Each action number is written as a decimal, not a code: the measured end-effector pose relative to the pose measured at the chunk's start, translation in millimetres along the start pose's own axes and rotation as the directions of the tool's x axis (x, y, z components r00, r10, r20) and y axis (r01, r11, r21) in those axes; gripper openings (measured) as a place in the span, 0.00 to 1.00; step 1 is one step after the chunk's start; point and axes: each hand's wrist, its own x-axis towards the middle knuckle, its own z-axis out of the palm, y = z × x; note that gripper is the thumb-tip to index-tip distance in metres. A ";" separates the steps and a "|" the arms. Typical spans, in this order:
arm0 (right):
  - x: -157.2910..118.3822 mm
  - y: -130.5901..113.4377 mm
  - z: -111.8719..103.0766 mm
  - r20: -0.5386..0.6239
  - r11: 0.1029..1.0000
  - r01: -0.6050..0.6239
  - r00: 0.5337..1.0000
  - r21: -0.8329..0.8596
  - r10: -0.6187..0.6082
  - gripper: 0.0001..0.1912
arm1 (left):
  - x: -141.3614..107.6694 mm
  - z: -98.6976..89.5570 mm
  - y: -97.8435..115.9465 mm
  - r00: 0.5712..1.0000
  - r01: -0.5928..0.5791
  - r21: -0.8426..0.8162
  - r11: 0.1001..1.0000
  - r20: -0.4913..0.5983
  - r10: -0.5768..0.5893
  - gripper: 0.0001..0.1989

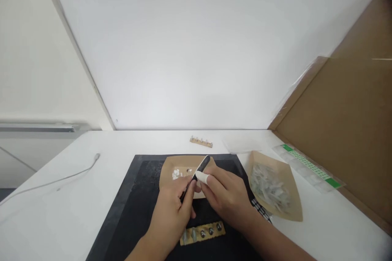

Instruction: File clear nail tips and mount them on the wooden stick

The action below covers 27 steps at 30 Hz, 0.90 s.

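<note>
My left hand (171,204) is closed around a slim black strip with a rounded end (203,164), which looks like a nail file. It slants up and to the right. My right hand (228,193) wears a white finger cover (201,177) and is pinched close against the strip; what lies between its fingertips is hidden. Behind both hands lies a brown paper tray (168,167) with small white pieces (177,172) on it. Below them, a tan bar (217,234) carries a row of metal studs, two with pale nail-shaped pieces (194,234) on top.
A black mat (122,220) covers the middle of the white table (61,216). At right sits a brown paper tray (295,200) of translucent pieces (271,187), near a green-and-clear plastic strip (312,166). Another studded bar (201,142) lies behind. A white cable (70,176) crosses the left side.
</note>
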 end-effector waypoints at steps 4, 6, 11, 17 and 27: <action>1.4 1.1 -0.2 0.023 0.997 -0.037 0.999 0.060 0.036 0.08 | -0.5 -0.3 -1.6 1.000 -0.004 -0.012 1.000 -0.010 0.004 0.18; 2.6 1.5 -0.5 0.010 0.991 -0.083 0.997 0.107 0.082 0.08 | -0.2 -0.5 -1.6 1.000 -0.011 -0.010 1.000 -0.014 0.010 0.18; 5.5 1.4 -2.5 0.061 0.982 -0.134 0.990 0.136 0.127 0.08 | 0.5 -2.1 0.1 0.996 -0.081 0.014 0.997 -0.037 0.081 0.16; 6.1 2.4 -4.3 0.094 0.991 -0.107 0.991 0.082 0.100 0.10 | -0.5 -3.5 2.1 0.981 -0.167 0.101 0.981 -0.083 0.176 0.14; 9.9 -1.4 -4.2 0.050 0.999 -0.034 0.998 0.001 0.034 0.14 | -0.8 -3.3 3.0 0.982 -0.161 -0.018 0.987 -0.106 0.158 0.14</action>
